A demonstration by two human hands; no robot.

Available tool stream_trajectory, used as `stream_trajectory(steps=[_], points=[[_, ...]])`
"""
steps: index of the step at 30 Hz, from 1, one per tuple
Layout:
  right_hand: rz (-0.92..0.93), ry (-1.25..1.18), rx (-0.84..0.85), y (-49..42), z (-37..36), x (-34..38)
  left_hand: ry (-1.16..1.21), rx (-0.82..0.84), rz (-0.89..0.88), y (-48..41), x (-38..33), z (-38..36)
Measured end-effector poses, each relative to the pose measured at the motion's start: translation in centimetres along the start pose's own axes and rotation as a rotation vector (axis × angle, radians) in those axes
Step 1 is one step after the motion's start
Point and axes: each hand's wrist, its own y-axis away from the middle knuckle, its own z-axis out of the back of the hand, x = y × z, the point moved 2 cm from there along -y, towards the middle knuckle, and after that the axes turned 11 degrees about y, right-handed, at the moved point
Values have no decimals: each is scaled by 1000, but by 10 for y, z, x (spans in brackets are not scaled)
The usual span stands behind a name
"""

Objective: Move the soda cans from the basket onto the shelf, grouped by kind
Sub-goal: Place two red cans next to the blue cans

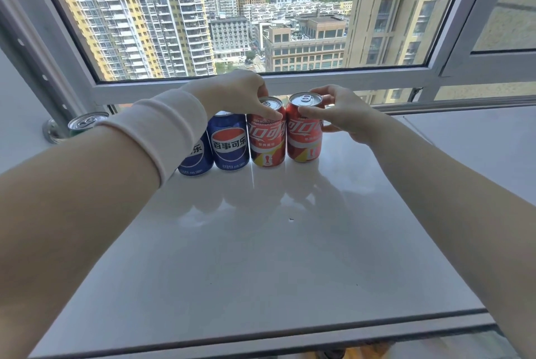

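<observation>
Two red cola cans stand side by side at the back of the white shelf (261, 242). My left hand (237, 92) grips the left red can (265, 141) near its top. The right red can (304, 135) is held at its rim by my right hand (342, 115). To their left stand two blue cola cans, one in full view (230, 144) and one (195, 158) partly hidden behind my left forearm. A green can (84, 122) shows only its top at the far left, behind that arm. No basket is in view.
A large window with a grey frame (261, 80) rises just behind the cans. The shelf's front edge (261, 335) runs across the bottom of the view. A lower ledge (478, 141) extends at the right.
</observation>
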Motion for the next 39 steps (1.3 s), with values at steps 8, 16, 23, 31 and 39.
stream_trajectory(steps=[8,16,23,31,39], points=[[-3,-4,-29,4,-3,0,2,-16,4,0,1,-2],[22,53,-79,7,-6,-1,7,-52,0,3,2,-11],[48,127,-232,25,-8,-5,22,-267,-68,28,-7,-17],[163,332,-348,129,8,-24,163,-526,-97,104,-51,-55],[353,527,-362,265,15,-72,290,-548,-78,205,-115,-148]])
